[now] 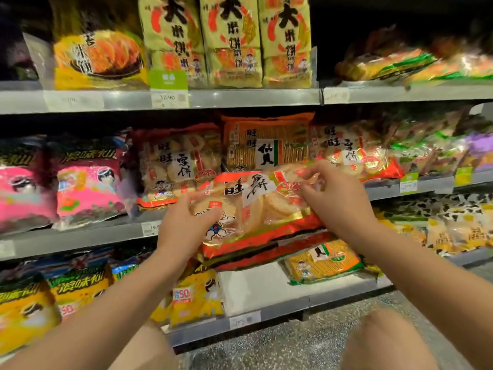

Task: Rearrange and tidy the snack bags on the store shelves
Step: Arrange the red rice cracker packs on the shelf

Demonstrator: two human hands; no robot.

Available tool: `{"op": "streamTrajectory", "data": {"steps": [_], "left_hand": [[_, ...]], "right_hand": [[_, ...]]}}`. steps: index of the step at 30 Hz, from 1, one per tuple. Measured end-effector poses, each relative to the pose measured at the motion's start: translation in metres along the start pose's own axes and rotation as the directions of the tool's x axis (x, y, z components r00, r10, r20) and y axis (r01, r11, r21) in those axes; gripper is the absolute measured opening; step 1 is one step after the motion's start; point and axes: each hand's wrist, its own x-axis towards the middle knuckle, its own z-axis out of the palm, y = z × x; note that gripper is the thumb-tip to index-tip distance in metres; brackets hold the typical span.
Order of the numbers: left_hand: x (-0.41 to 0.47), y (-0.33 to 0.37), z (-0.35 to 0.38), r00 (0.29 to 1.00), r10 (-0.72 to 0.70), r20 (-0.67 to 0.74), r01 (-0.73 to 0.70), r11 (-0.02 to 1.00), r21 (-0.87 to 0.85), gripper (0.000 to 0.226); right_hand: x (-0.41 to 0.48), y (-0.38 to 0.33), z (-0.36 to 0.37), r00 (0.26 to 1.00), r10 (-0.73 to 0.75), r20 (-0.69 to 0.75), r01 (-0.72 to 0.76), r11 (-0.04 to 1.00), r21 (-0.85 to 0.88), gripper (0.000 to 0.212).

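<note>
The left hand (184, 225) and right hand (333, 198) are curled on 1 bag (256, 209), held tilted between them, near the shelf (80, 236).

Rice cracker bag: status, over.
Left hand and right hand both gripping rice cracker bag. Bag tilted, in front of middle shelf. Orange cracker bag standing directly behind.

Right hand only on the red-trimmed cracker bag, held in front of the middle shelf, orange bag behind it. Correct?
No: both hands hold it. The head view shows the left hand gripping the red-trimmed cracker bag at its lower left and the right hand pinching its upper right. It is in front of the middle shelf, orange bag behind it.
</note>
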Motion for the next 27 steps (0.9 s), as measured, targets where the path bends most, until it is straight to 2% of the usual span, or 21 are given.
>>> {"op": "streamTrajectory", "data": {"steps": [4, 10, 13, 16, 19, 21, 25, 27], "left_hand": [[0.026, 0.003, -0.034, 0.983, 0.074, -0.170, -0.064, 0.996, 0.063, 0.044], [0.062, -0.027, -0.070, 0.936, 0.161, -0.312, -0.104, 0.976, 0.194, 0.041], [0.086, -0.048, -0.079, 0.915, 0.216, -0.341, -0.127, 0.956, 0.264, 0.035], [0.122, -0.072, -0.082, 0.908, 0.221, -0.356, -0.101, 0.940, 0.325, 0.036], [0.160, -0.096, -0.078, 0.913, 0.224, -0.342, -0.094, 0.929, 0.358, 0.037], [0.179, -0.110, -0.070, 0.933, 0.204, -0.298, -0.082, 0.923, 0.375, 0.041], [0.207, -0.140, -0.047, 0.980, 0.174, -0.094, -0.107, 0.866, 0.488, 0.081], [0.219, -0.152, -0.038, 0.987, 0.152, -0.059, -0.098, 0.845, 0.526, 0.091]], "right_hand": [[0.026, -0.034, 0.018, 0.993, -0.094, -0.070, 0.100, 0.991, 0.088, 0.015], [0.055, -0.061, 0.089, 0.985, -0.166, -0.036, 0.170, 0.969, 0.177, 0.013], [0.074, -0.069, 0.125, 0.980, -0.199, 0.021, 0.191, 0.963, 0.190, 0.025], [0.095, -0.072, 0.161, 0.962, -0.211, 0.171, 0.179, 0.966, 0.184, 0.050], [0.117, -0.069, 0.200, 0.924, -0.223, 0.310, 0.162, 0.964, 0.211, 0.077], [0.131, -0.063, 0.225, 0.895, -0.219, 0.387, 0.148, 0.967, 0.206, 0.080], [0.159, -0.049, 0.272, 0.876, -0.105, 0.470, 0.074, 0.994, 0.084, 0.084], [0.165, -0.047, 0.292, 0.868, -0.067, 0.492, 0.077, 0.997, 0.001, 0.088]]}}
